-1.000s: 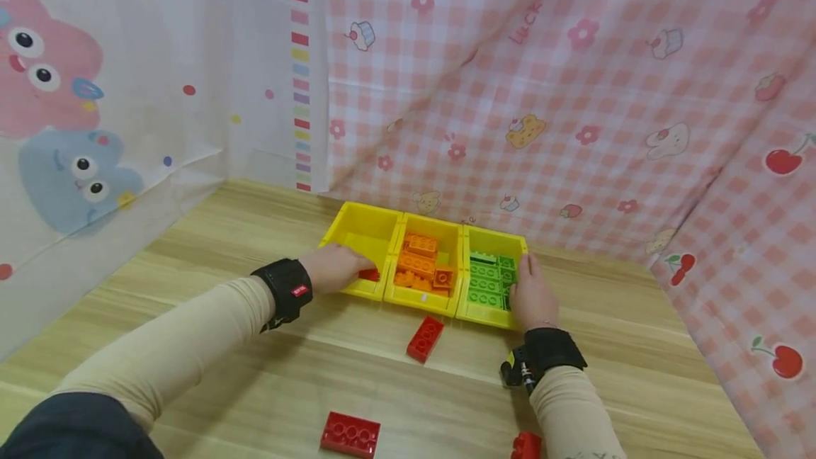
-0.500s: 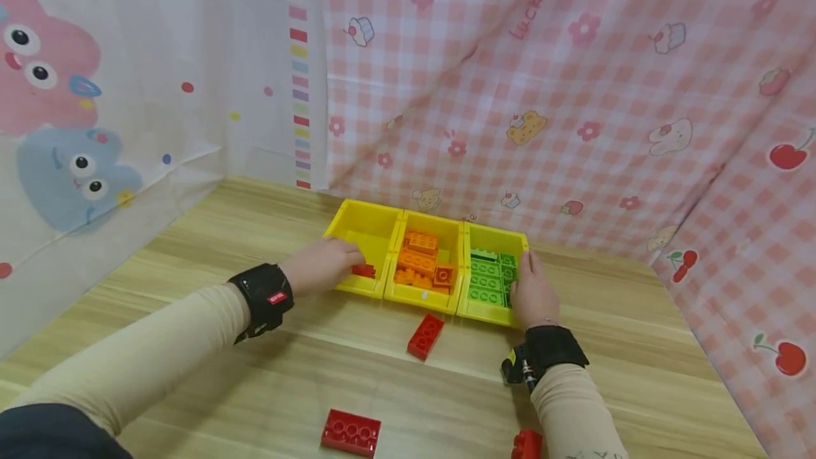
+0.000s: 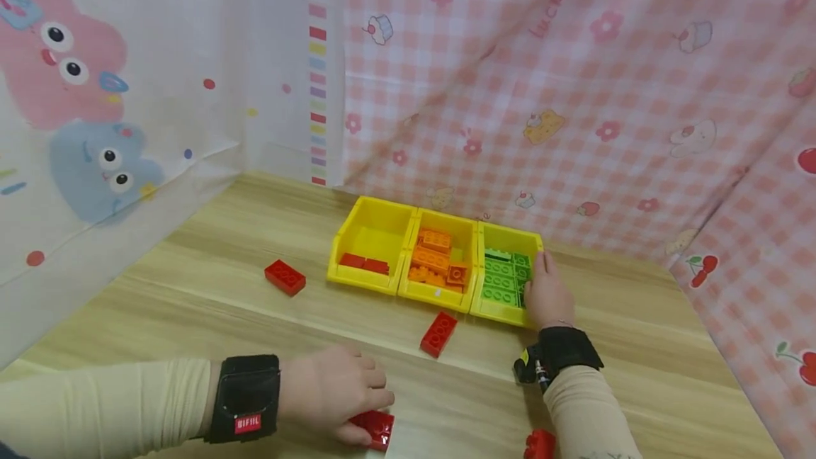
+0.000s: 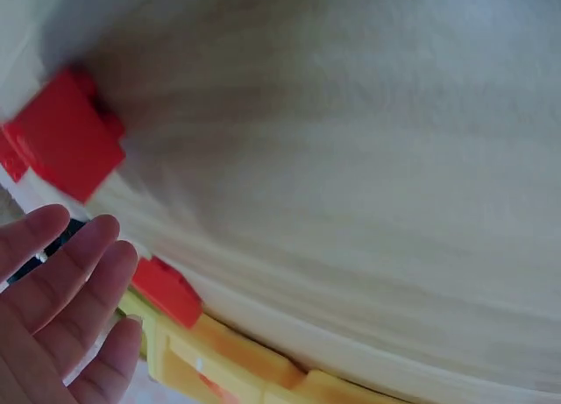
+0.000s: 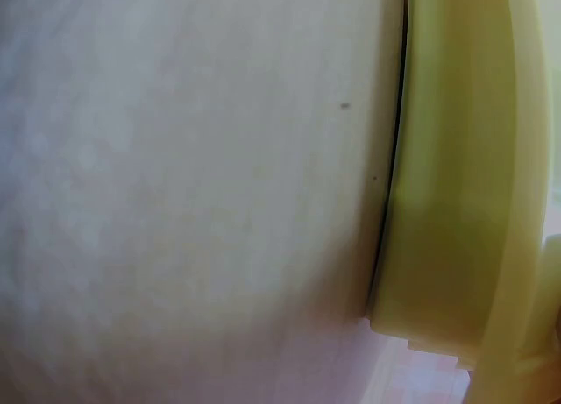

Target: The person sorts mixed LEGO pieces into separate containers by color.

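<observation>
My left hand (image 3: pixel 338 392) is low over the table at a red toy brick (image 3: pixel 377 431) lying studs down near the front. Its thumb overlaps the brick's near left side. In the left wrist view the fingers (image 4: pixel 74 303) are extended, tips a little short of that brick (image 4: pixel 66 137); the thumb is hidden. At the right end of a row of three joined yellow bins, my right hand (image 3: pixel 550 292) holds the side wall of the bin (image 3: pixel 506 314) of green bricks (image 3: pixel 500 282). Only the bin's yellow outside (image 5: pixel 447 194) fills the right wrist view's edge.
Orange bricks (image 3: pixel 432 261) lie in the middle bin (image 3: pixel 436 297); red bricks (image 3: pixel 363 263) in the left bin (image 3: pixel 363 279). Loose red bricks are left of the bins (image 3: pixel 285 277), before them (image 3: pixel 438 333) and by the right forearm (image 3: pixel 540 445). Printed curtains (image 3: pixel 510 91) stand behind.
My left hand has left the left bin and come down toward the front brick, leaving red bricks visible in the bin and uncovering another on the table. The right hand keeps its place.
</observation>
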